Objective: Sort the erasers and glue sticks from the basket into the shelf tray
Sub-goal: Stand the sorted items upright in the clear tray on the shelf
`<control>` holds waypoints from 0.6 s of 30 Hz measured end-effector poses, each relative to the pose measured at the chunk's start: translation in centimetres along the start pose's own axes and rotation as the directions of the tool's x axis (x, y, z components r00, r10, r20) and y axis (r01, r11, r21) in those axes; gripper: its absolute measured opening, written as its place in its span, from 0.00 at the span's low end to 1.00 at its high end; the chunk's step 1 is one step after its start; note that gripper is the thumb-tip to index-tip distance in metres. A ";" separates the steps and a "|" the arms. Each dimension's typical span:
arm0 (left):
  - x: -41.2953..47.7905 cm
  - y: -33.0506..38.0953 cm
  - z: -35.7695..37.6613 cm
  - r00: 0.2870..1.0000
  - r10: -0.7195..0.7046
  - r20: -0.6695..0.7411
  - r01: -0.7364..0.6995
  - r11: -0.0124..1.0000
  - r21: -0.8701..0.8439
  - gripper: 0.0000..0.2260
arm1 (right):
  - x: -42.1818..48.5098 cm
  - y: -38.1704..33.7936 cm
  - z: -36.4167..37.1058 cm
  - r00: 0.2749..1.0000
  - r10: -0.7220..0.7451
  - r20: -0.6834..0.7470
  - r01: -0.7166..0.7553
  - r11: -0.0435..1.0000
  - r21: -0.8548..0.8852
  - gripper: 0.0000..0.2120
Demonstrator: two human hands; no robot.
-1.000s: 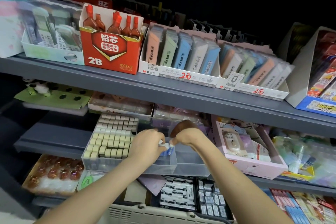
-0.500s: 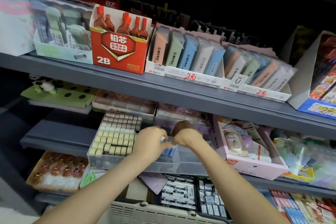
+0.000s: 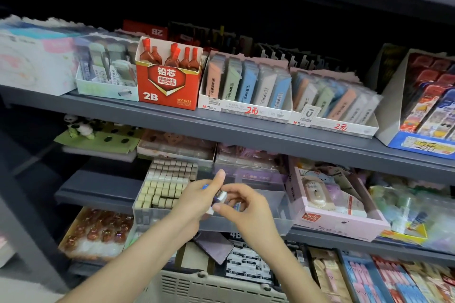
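- Head view shows us both hands meeting just above the clear tray on the middle shelf, with the basket below at the bottom edge.
- Our left hand curls round a small block, white with a blue-purple wrapper, thumb pointing up; a bit of blue shows deeper in the palm, so it may be carrying more than one, though we cannot tell.
- Our right hand pinches the near end of that same block between thumb and forefinger, the other fingers loosely bent.
- The block is over the tray's right section, not yet set down.
- The left section already holds neat rows of erasers, nearly filling it; we judge that part well along.
- The right section looks mostly bare, with perhaps one or two blue-and-white pieces behind our hands.
- The basket holds black-and-white packs and other items, so we judge a good share of the sorting remains.
- We see no glue sticks clearly anywhere in the tray; that half seems not yet begun.
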State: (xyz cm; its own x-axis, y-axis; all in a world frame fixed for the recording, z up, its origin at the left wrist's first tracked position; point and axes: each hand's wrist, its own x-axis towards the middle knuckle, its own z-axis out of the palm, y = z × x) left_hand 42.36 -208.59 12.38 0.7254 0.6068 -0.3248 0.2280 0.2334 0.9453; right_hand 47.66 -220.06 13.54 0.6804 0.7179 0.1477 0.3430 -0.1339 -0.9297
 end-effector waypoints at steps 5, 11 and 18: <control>-0.8 0.6 -0.9 0.998 -0.057 0.011 0.057 0.998 0.032 0.21 | -0.6 -0.1 0.6 0.999 -0.029 -0.014 0.029 0.999 -0.044 0.11; -1.4 1.8 -6.8 0.995 -0.097 -0.022 0.089 0.968 -0.236 0.12 | 1.9 1.1 -0.1 0.999 0.020 -0.027 -0.027 0.957 -0.289 0.10; -1.9 1.7 -10.4 0.998 -0.054 0.034 0.063 0.907 -0.416 0.12 | 5.8 2.7 2.7 0.971 0.094 0.221 0.083 0.733 -0.675 0.11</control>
State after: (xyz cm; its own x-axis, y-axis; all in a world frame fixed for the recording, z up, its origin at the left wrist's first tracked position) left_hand 34.65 -201.46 14.25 0.7336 0.5676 -0.3737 -0.0175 0.5656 0.8245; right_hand 50.75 -214.39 10.96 0.5494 0.8354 -0.0182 0.7451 -0.4997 -0.4417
